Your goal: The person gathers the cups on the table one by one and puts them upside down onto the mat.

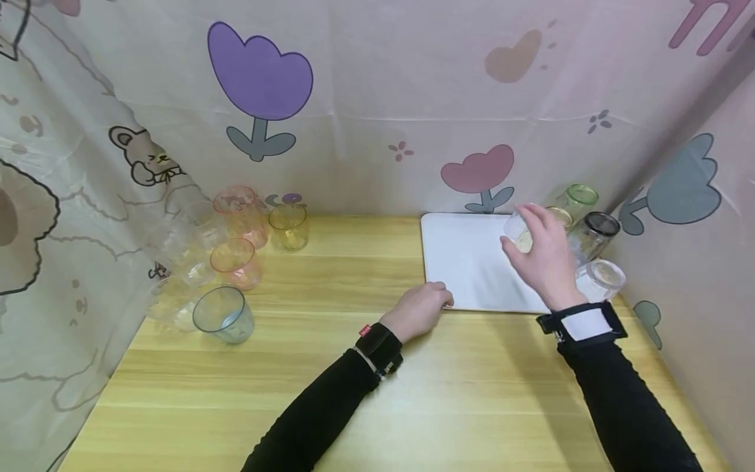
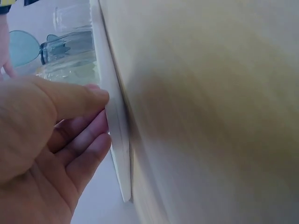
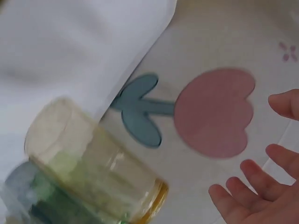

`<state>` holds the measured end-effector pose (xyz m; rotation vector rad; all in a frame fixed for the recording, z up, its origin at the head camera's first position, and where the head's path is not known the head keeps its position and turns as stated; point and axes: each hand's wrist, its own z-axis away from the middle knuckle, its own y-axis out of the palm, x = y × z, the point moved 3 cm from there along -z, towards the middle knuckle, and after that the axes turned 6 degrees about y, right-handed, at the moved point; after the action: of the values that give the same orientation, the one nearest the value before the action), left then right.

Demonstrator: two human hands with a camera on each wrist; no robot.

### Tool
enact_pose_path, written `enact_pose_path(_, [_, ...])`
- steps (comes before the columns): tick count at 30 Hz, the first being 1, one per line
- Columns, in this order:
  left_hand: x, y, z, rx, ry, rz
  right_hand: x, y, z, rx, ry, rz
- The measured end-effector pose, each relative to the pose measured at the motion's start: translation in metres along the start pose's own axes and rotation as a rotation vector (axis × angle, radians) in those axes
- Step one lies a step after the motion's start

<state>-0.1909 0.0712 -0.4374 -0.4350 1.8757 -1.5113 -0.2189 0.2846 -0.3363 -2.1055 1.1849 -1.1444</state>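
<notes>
A white board (image 1: 472,262) lies at the back right of the table. My left hand (image 1: 420,308) is at its front edge; in the left wrist view thumb and fingertips rest against the board (image 2: 119,126). My right hand (image 1: 545,255) hovers over the board's right part, thumb and fingers spread. Behind it stands a yellow glass (image 3: 93,158), apart from the fingers in the right wrist view. Pale clear shape between thumb and fingers in the head view: I cannot tell what it is. Nearby are a green glass (image 1: 580,195), a dark-rimmed glass (image 1: 592,239) and a clear glass (image 1: 601,278).
At the table's left stand several glasses: a blue-grey glass (image 1: 224,318), pink glasses (image 1: 236,265), a yellow glass (image 1: 289,229) and clear glasses (image 1: 194,262). A printed curtain (image 1: 366,78) hangs behind and at both sides of the wooden table (image 1: 330,367).
</notes>
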Motion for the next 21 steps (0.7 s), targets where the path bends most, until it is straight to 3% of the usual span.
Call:
enact_pose_path(4, [0.003, -0.002, 0.007, -0.031, -0.024, 0.049, 0.011, 0.012, 0.015, 0.005, -0.069, -0.036])
enact_pose_path(12, [0.022, -0.009, 0.027, -0.139, -0.083, 0.118, 0.026, 0.047, 0.044, 0.149, -0.065, -0.076])
enact_pose_path(18, [0.048, -0.017, 0.047, -0.183, -0.201, 0.211, 0.033, 0.071, 0.066, 0.292, -0.027, -0.078])
enact_pose_path(21, [0.061, -0.025, 0.058, -0.238, -0.275, 0.271, 0.034, 0.080, 0.074, 0.382, -0.009, -0.055])
